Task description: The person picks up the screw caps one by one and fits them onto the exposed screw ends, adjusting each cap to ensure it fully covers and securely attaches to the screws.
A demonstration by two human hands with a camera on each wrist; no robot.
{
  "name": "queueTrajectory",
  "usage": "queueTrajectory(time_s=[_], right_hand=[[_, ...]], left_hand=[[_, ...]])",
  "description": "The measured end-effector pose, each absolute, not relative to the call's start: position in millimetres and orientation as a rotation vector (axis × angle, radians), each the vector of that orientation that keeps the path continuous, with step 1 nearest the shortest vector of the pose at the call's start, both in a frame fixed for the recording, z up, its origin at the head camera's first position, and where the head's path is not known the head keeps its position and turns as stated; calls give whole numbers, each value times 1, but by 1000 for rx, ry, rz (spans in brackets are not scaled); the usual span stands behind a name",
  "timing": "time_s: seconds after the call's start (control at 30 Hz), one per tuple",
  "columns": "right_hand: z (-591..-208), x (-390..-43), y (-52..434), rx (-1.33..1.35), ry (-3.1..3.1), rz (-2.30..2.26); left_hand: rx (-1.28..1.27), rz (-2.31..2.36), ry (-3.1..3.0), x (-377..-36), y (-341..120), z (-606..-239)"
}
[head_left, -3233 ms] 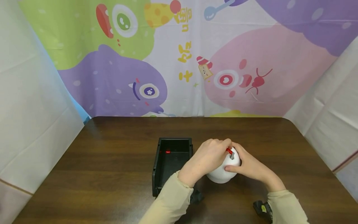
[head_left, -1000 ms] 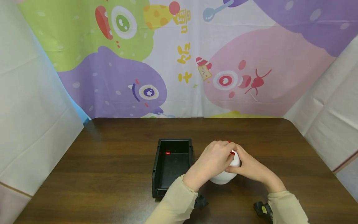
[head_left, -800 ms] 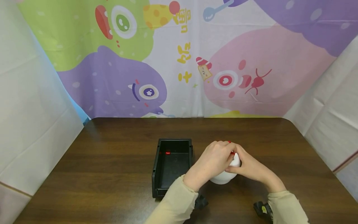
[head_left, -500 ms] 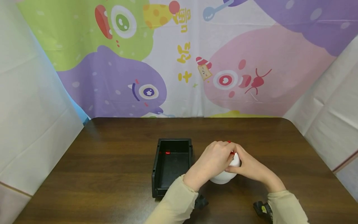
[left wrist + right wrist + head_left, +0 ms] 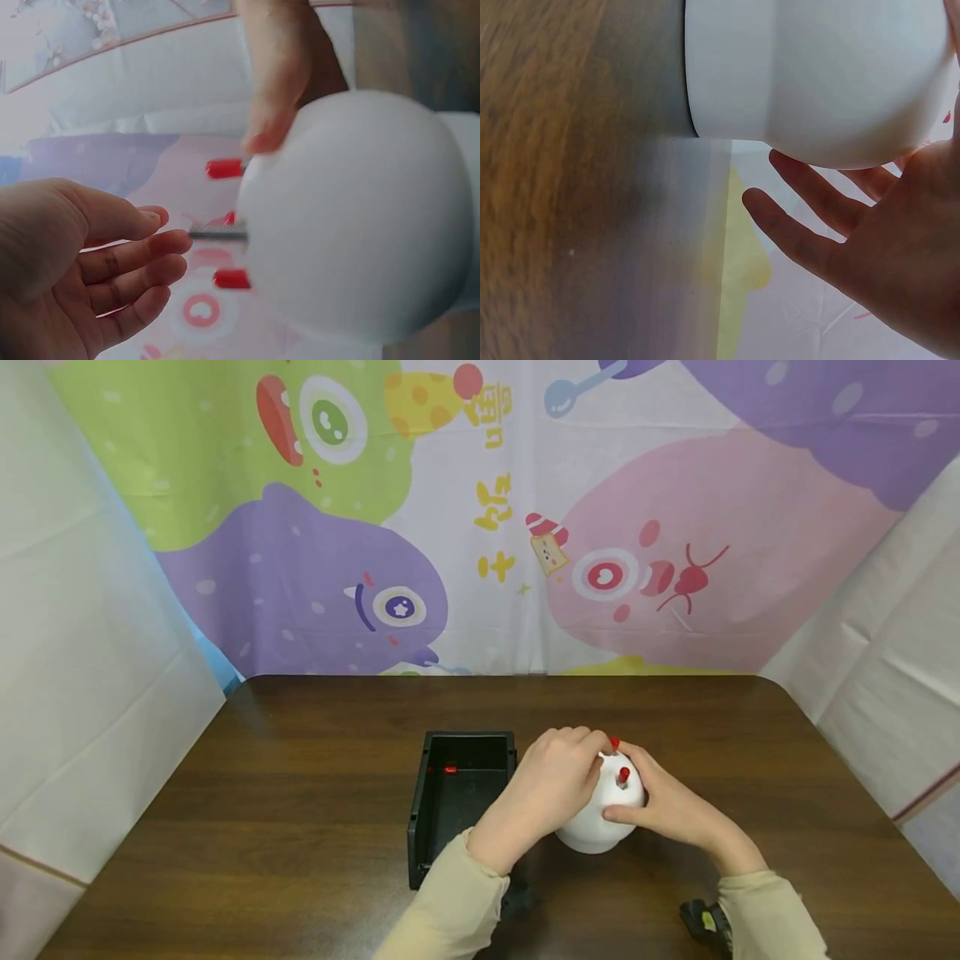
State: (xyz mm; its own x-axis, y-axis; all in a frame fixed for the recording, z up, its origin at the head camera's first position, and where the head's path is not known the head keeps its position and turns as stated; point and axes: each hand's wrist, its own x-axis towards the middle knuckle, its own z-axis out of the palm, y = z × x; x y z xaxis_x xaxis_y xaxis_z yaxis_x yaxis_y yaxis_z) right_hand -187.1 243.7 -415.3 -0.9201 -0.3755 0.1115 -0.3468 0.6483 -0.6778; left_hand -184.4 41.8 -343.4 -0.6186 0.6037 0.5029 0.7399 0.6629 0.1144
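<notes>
A white rounded dome on a narrower base (image 5: 588,831) stands on the table, right of the middle. Metal posts rise from its top, several with red caps, such as one red cap (image 5: 624,775) and another red cap (image 5: 224,169). One threaded post (image 5: 219,231) is bare in the left wrist view. My left hand (image 5: 551,777) is beside the dome's top, its thumb and fingers apart, a fingertip right at the bare post's end; nothing shows between them. My right hand (image 5: 667,802) grips the dome's right side, thumb in front and fingers behind, mostly hidden in the head view.
A black bin (image 5: 415,835) stands left of the dome, with a small red piece (image 5: 450,769) inside. A black wrist device (image 5: 705,922) sits below the right sleeve. Behind the brown table (image 5: 262,810) hangs a cartoon-printed curtain (image 5: 480,635).
Earlier, my left hand held a red cap near a post, then covered the dome's top. Now it has drawn back left, uncovering a capped post. My right hand has stayed on the dome.
</notes>
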Motion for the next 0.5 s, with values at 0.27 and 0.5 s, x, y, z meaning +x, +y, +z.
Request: queueTrajectory(time_s=[0.27, 0.5], right_hand=[[-414, -187, 243, -595, 2793, -1168], [-415, -188, 243, -582, 2797, -1169]], left_hand=[[-942, -539, -2432, -188, 19, -341], [-753, -647, -2434, -193, 2, -353]])
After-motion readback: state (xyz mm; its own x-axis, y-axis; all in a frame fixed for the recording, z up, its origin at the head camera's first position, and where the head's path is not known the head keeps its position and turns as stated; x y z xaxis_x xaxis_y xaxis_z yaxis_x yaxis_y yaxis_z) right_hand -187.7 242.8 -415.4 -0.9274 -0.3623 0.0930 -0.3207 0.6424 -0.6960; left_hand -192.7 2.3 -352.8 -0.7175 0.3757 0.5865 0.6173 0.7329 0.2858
